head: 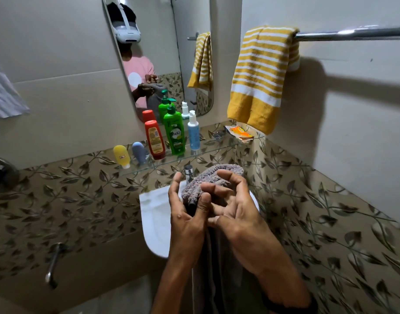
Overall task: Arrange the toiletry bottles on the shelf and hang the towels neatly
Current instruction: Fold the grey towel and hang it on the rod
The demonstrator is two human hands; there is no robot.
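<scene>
scene: bathroom corner, seen from above the white sink (153, 214); leaf-pattern tiles (81, 200) run along the lower walls.
left hand: left hand (187, 218) grips the grey towel (217, 175), with the thumb pressed on the near face of the fold, fingers behind it and the index finger sticking up.
right hand: right hand (237, 211) has its fingers spread and half bent, arched over the top of the fold with fingertips on the pile, not closed round it.
grey towel: folded over at the top, held up above the sink just in front of the tap (188, 172). The rest hangs down between the two forearms, and the lower end is out of view.
glass shelf: glass shelf (208, 152) is fixed to the wall under the mirror (190, 19), above the sink.
bottles: five stand upright in a row along the shelf.
shelf left end: yellow tube (121, 156), with the grey-blue tube (139, 152) just beside it.
shelf middle: red bottle (154, 139), then the green pump bottle (174, 134), then the white-and-blue pump bottle (193, 132), all close together.
shelf right end: orange packet (239, 132) lies flat, apart from the bottles.
yellow striped towel: yellow striped towel (262, 78) is draped over the left end of the towel rail (353, 34) on the right wall. It hangs doubled, and its lower edge comes down near the orange packet.
towel rail: the metal bar is bare to the right of the striped towel.
left edge: white striped cloth (4, 96) hangs on the wall, only partly in view.
mirror: shows the person holding the grey towel, plus reflections of the bottles and the striped towel.
</scene>
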